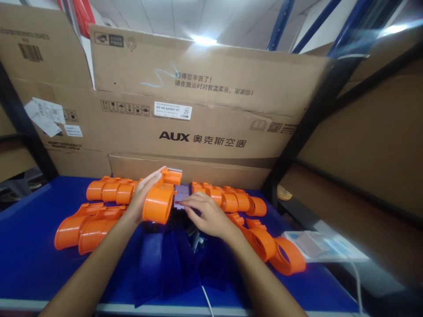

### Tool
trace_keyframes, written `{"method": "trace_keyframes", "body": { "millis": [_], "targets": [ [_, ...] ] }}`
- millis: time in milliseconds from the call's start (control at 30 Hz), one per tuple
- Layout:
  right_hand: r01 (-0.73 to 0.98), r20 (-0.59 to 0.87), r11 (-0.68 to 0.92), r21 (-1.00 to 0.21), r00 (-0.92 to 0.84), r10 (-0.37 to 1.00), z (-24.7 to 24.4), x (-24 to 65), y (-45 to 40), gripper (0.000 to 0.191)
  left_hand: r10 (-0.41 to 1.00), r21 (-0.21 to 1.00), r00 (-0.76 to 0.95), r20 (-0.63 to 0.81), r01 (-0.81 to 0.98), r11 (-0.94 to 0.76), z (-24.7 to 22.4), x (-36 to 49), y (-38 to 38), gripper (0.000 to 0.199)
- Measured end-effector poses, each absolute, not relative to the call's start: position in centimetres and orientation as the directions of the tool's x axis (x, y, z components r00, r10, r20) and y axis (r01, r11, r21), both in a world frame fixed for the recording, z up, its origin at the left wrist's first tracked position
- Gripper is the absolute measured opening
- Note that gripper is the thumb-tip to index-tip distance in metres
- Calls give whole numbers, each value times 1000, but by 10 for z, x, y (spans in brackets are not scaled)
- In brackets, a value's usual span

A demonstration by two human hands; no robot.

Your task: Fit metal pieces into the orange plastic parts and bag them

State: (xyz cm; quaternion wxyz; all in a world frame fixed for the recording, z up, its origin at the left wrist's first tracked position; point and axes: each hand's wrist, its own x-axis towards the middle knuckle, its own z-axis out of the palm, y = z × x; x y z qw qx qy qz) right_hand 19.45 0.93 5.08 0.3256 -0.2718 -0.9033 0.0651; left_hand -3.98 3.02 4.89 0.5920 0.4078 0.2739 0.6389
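My left hand (140,200) is closed around an orange plastic ring part (157,206), raised above the table, with a smaller tube jutting from its top. My right hand (209,216) reaches in from the right with fingers stretched out. Its fingertips are at the lit screen of a phone (181,192); whether they press on it I cannot tell. Below the hands lie several dark blue flat pieces (170,264), with small metal-looking bits among them.
Similar orange parts stand in rows on the left (110,191) and right (229,200) of the blue table (26,246). A large cardboard sheet (205,110) forms the back wall. At right sits a white-and-blue box (330,248) beside a white cable (358,281). Dark posts flank the table.
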Motion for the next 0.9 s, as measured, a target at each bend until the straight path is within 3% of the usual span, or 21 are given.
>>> {"method": "trace_keyframes", "body": {
  "millis": [167, 333, 533, 900],
  "targets": [
    [347, 407, 916, -200, -821, 400, 68, 159, -1, 18, 972, 886, 118, 203, -445, -131, 63, -32, 15, 79],
    [240, 309, 949, -205, -904, 296, 56, 121, -9, 24, 965, 900, 115, 236, -400, -173, 78, -28, 1, 76],
    [236, 232, 958, -163, -934, 270, 35, 87, 0, 31, 966, 891, 50, 254, -401, -214, 87, -26, -4, 69],
    [259, 257, 923, -283, -907, 334, 20, 84, 4, 33, 969, 884, 19, 246, -415, -216, 80, -34, -2, 61]
  ]
}}
